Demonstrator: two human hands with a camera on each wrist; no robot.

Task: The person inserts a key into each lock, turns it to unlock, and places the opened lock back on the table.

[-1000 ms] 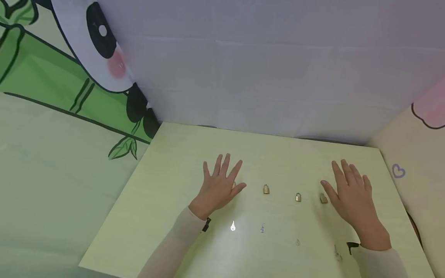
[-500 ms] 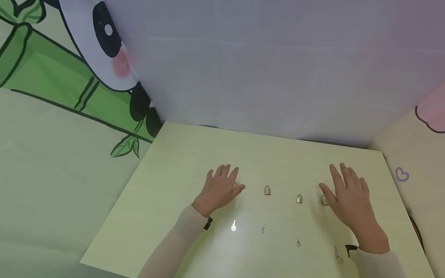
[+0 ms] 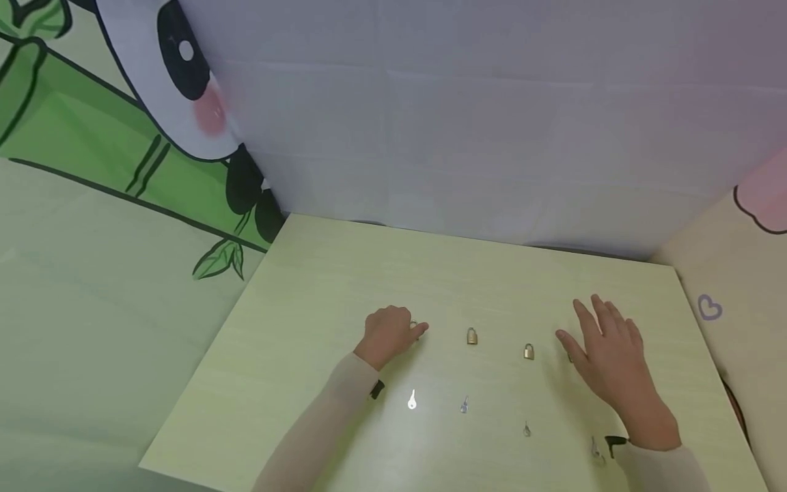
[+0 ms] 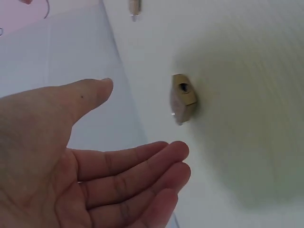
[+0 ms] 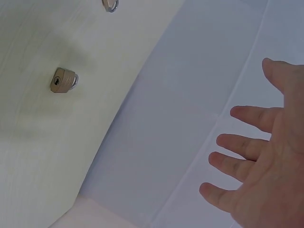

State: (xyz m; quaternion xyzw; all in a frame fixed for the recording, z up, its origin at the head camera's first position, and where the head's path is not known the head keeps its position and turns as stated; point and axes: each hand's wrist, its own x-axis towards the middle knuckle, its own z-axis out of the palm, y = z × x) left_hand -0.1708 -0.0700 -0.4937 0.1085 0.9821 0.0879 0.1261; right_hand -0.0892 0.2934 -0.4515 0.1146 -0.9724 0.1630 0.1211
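My left hand hovers over the leftmost brass padlock, which it largely hides in the head view. The left wrist view has that padlock lying just past the fingertips, its keyhole end showing. Thumb and bent fingers stand apart there with nothing between them. My right hand is held with fingers spread above the rightmost padlock, covering most of it in the head view. In the right wrist view that padlock lies away from the fingers, keyhole visible. Between the hands lie two more padlocks, one nearer the left and one nearer the right.
Nearer the person runs a row of small keys: a bright one, a second, a third and one by the right wrist. The pale table meets a cloth backdrop behind.
The left hand has lowered toward the leftmost padlock, and its spread fingers have bent downward. My right hand has shifted slightly left, still spread. Padlocks and keys lie as before.
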